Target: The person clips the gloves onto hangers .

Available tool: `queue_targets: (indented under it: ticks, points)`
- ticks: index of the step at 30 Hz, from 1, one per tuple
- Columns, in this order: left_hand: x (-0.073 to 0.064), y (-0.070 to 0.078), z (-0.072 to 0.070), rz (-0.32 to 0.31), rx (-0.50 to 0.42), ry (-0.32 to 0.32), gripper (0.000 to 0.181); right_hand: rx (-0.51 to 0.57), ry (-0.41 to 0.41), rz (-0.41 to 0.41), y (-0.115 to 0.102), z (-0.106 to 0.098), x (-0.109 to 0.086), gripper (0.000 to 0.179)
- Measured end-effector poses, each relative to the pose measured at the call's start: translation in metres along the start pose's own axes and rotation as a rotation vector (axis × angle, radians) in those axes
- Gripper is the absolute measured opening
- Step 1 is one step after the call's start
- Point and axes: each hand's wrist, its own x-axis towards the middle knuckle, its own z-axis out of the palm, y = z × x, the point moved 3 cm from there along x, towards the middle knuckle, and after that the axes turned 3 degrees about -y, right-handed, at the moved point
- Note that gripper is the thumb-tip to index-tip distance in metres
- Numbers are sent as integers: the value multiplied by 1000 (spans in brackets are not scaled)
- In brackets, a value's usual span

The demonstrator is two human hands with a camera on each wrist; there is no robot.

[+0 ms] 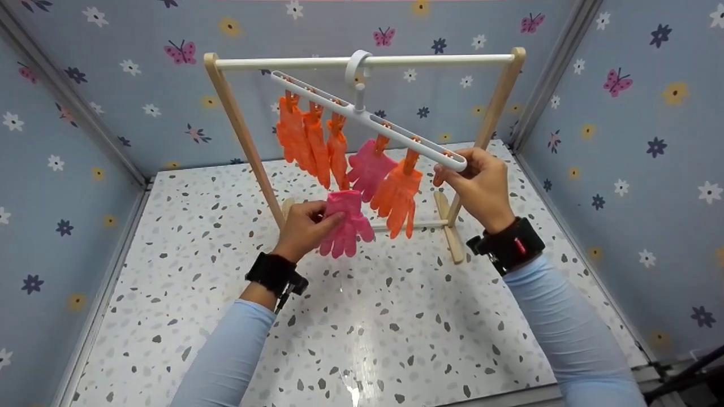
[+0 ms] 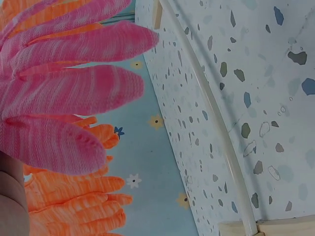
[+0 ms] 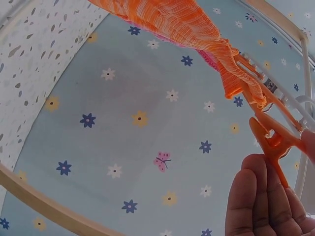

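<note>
My left hand [image 1: 305, 229] pinches a pink knit glove [image 1: 342, 234] by its cuff, thumb in front, with the glove's fingers hanging downward. In the left wrist view the pink glove [image 2: 74, 91] fills the upper left. My right hand [image 1: 483, 183] is at the near right end of a white clip hanger [image 1: 396, 134]. Its fingers squeeze an orange clip [image 3: 275, 142], seen in the right wrist view with its jaws apart and nothing in them. Beside this clip hangs an orange glove [image 1: 399, 192], held by its own clip. Behind that is another pink glove [image 1: 370, 167].
Several orange gloves [image 1: 291, 133] hang from the hanger's far left half. The hanger's hook [image 1: 356, 65] loops over the white top bar [image 1: 441, 60] of a wooden-legged rack [image 1: 243, 135]. Below lies a speckled floor [image 1: 362, 316], with flower-patterned walls [image 1: 622, 141] around it.
</note>
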Motion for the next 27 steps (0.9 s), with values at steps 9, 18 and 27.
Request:
queue_targets:
  ticks: [9,18,27]
  points:
    - [7,13,19,34,-62,-47,12,-4,-1,-11,0,0,0,10]
    - [12,27,36,66,-90,-104,13,-63,31,3,-1,1,0,12]
    - [17,35,50,83,-93,-149,13,-29,16,-28,-3,5,-1,10]
